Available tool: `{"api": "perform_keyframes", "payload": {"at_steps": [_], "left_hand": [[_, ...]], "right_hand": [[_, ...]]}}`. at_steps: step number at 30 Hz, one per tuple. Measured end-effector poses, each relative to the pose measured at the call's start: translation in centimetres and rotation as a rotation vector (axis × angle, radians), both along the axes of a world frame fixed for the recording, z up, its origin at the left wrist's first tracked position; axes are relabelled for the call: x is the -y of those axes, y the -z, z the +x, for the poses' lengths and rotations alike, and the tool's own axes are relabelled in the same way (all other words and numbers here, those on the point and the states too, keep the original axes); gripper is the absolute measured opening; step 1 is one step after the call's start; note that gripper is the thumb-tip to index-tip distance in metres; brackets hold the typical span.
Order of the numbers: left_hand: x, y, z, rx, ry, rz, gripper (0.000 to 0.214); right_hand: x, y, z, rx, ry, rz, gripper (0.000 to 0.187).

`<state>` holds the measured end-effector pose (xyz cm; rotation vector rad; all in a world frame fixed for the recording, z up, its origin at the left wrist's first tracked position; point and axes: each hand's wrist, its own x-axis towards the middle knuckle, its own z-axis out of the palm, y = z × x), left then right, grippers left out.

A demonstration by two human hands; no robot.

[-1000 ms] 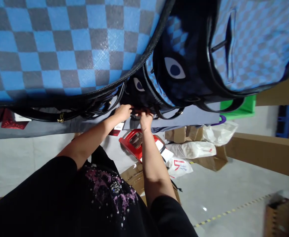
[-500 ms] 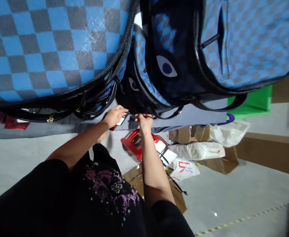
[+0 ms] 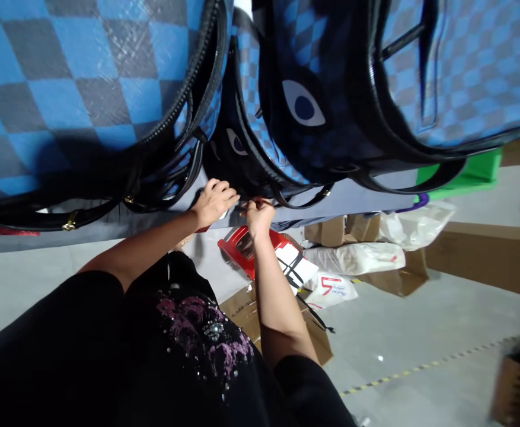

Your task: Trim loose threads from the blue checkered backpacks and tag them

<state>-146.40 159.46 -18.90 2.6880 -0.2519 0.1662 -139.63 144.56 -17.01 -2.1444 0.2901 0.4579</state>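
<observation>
Several blue-and-grey checkered bags hang in front of me: a large one [image 3: 77,89] at left, a darker one with white eye shapes [image 3: 304,107] in the middle, another [image 3: 473,65] at right. Black straps [image 3: 171,178] dangle from their lower edges. My left hand [image 3: 214,200] is curled, with a small white tag partly showing under its fingers. My right hand [image 3: 258,211] is pinched on a thin black strap at the lower edge of the dark middle bag [image 3: 237,148]. The two hands are a few centimetres apart.
Below on the grey floor lie a red item [image 3: 242,249], white plastic bags [image 3: 353,258] and cardboard boxes [image 3: 486,255]. A green panel [image 3: 468,175] is behind at right. A yellow dashed line [image 3: 420,370] crosses the floor. A grey cloth surface [image 3: 357,201] runs under the bags.
The view has tilted closer to the bags. My left hand has closed more, hiding most of the white tag; my right hand stays pinched at the same spot.
</observation>
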Motion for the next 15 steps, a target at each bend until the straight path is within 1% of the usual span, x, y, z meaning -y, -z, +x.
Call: {"api": "perform_keyframes", "payload": {"at_steps": [3, 5, 9, 11, 12, 13, 15], "left_hand": [[-0.1, -0.3, 0.4, -0.027, -0.032, -0.042, 0.035], [-0.2, -0.8, 0.7, -0.063, -0.038, -0.093, 0.035], [-0.7, -1.6, 1.3, -0.145, 0.051, -0.194, 0.037], [-0.9, -1.7, 1.5, -0.17, 0.102, -0.206, 0.037], [-1.0, -1.7, 1.5, -0.181, 0.107, -0.221, 0.035], [-1.1, -1.5, 1.6, -0.19, 0.09, -0.249, 0.033], [-1.2, -1.2, 1.6, -0.208, 0.004, -0.334, 0.026]], "right_hand": [[0.0, -0.1, -0.3, -0.045, 0.024, 0.032, 0.007], [-0.2, -0.1, -0.3, -0.138, 0.031, 0.087, 0.006], [-0.1, -0.8, 0.1, -0.426, 0.019, 0.283, 0.01], [0.1, -1.3, 0.6, -0.54, 0.022, 0.395, 0.013], [0.2, -1.5, 0.8, -0.58, 0.025, 0.448, 0.015], [0.2, -1.7, 1.1, -0.611, 0.026, 0.496, 0.016], [0.2, -2.0, 1.5, -0.651, 0.026, 0.574, 0.019]]}}
